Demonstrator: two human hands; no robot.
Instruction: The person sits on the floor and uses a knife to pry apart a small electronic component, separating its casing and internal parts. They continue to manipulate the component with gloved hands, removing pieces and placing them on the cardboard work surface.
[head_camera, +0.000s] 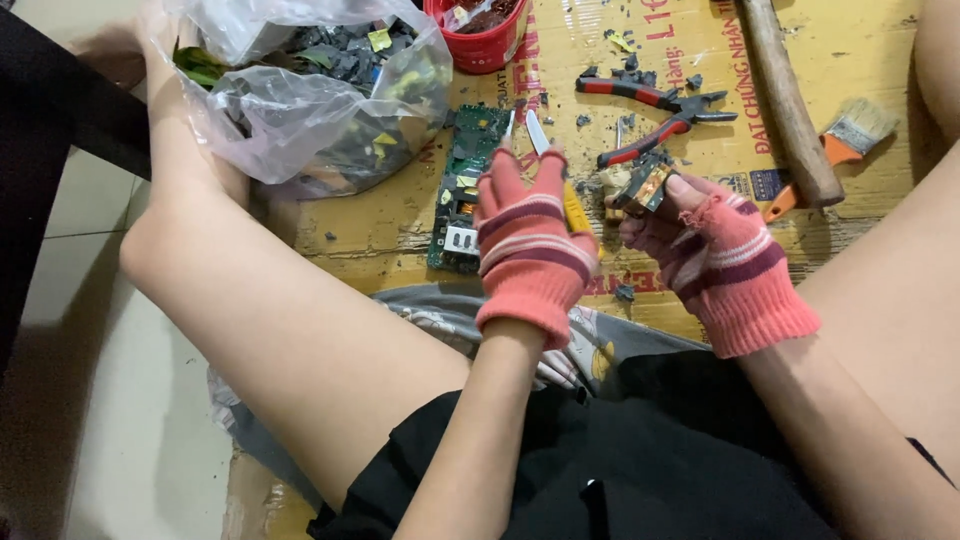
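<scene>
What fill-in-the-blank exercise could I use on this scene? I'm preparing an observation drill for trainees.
1. Both hands wear pink striped ___.
2. The left hand holds a yellow-handled cutting tool, while the right hand holds a small ___ component.
3. On the cardboard, beside the left hand, lies a green ___ board.
4. The red-handled pliers lie next to a wooden-handled ___.

Missing words: gloves; electronic; circuit; hammer
</scene>
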